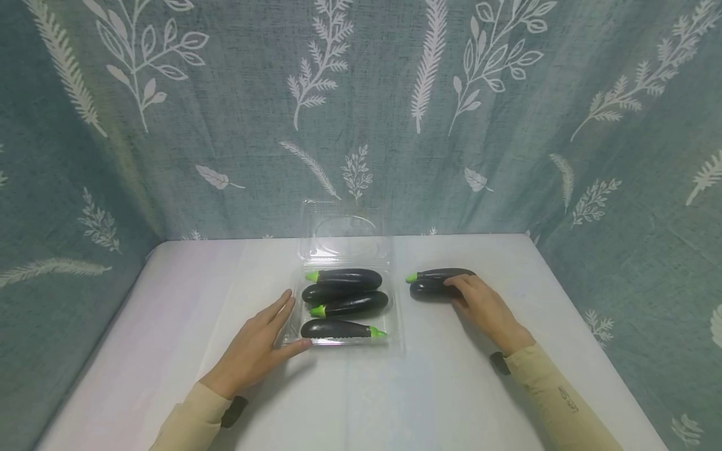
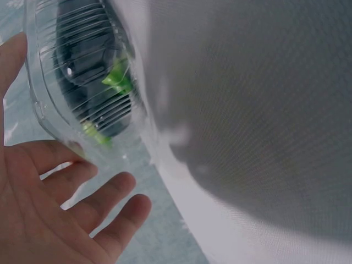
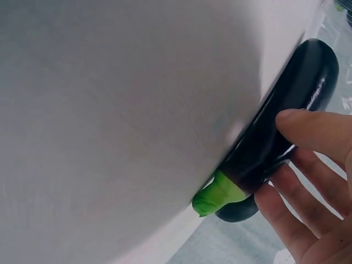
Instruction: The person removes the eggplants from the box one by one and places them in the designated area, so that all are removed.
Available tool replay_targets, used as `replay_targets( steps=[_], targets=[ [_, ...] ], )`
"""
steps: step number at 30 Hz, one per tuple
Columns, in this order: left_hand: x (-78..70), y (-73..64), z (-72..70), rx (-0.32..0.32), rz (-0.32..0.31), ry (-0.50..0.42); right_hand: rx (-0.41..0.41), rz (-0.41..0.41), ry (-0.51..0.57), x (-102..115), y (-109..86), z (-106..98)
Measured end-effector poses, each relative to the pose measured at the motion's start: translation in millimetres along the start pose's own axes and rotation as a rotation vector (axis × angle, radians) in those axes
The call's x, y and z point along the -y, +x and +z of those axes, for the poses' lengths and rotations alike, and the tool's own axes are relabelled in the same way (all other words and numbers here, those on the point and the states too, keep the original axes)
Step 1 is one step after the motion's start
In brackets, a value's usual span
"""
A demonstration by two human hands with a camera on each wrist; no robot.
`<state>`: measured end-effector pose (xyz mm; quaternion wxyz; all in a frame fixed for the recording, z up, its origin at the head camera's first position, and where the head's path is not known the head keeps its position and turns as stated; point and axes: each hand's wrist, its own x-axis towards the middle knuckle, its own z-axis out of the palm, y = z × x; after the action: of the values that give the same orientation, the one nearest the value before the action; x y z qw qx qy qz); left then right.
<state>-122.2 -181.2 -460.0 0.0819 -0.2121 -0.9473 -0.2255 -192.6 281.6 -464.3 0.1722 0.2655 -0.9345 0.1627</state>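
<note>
A clear plastic clamshell box (image 1: 397, 316) lies on the table with its lid raised at the back. Several dark purple eggplants (image 1: 361, 303) with green stem caps lie across it. My left hand (image 1: 251, 351) rests against the box's left side, fingers spread and fairly straight; in the left wrist view they are beside the ribbed wall (image 2: 41, 104). To the right of the box, two more eggplants lie side by side. My right hand (image 1: 487, 313) holds the nearer one (image 3: 275, 132), thumb on its near side and fingers over its far side. Behind it is the other eggplant (image 1: 442, 274).
The white table (image 1: 361, 401) runs back to a grey-green curtain (image 1: 248, 125) with a white leaf pattern, which also hangs on both sides. The upright clear lid (image 1: 344, 235) stands near the table's back edge.
</note>
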Motion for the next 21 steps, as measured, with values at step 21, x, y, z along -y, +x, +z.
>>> replay_targets(
  steps=[21],
  targets=[
    [0.0, 0.5, 0.1, 0.009, -0.006, 0.003, -0.086, -0.041, 0.012, 4, 8.4, -10]
  ],
)
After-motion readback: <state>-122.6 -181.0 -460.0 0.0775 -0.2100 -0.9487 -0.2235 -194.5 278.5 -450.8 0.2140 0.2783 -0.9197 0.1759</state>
